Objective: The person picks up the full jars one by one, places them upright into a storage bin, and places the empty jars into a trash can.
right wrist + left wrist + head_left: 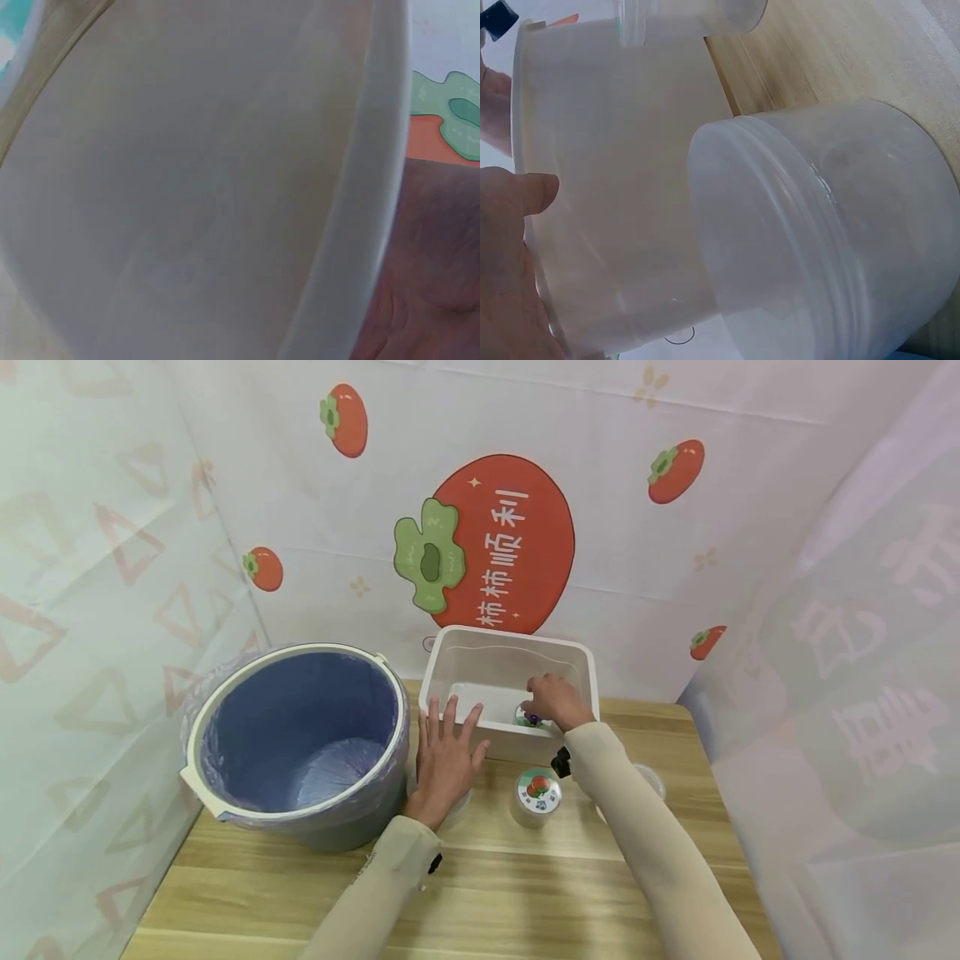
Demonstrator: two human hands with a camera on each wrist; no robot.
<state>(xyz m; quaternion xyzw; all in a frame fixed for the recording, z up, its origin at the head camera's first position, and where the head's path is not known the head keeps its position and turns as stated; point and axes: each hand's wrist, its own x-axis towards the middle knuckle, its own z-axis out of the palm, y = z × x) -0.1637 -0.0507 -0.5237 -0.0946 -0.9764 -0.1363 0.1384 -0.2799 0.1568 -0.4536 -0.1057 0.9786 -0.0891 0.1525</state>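
My left hand (446, 768) rests with straight, spread fingers on the near rim of a white plastic bin (510, 742). In the left wrist view, the thumb lies against the bin's outer wall. My right hand (558, 700) reaches over the rim into the bin. Its curled fingers are at a round jar lid (531, 718) with a green and purple picture; the bin wall and the hand hide the rest of that jar. The right wrist view shows mostly the bin's outer wall (187, 187), with part of the hand beyond the rim.
A large bucket (197, 752) lined with thin plastic stands left of the bin. In front of the bin is a jar with a tomato-picture lid (538, 793). A clear jar (855, 225) stands below my left hand, and another (651, 779) is partly behind my right forearm.
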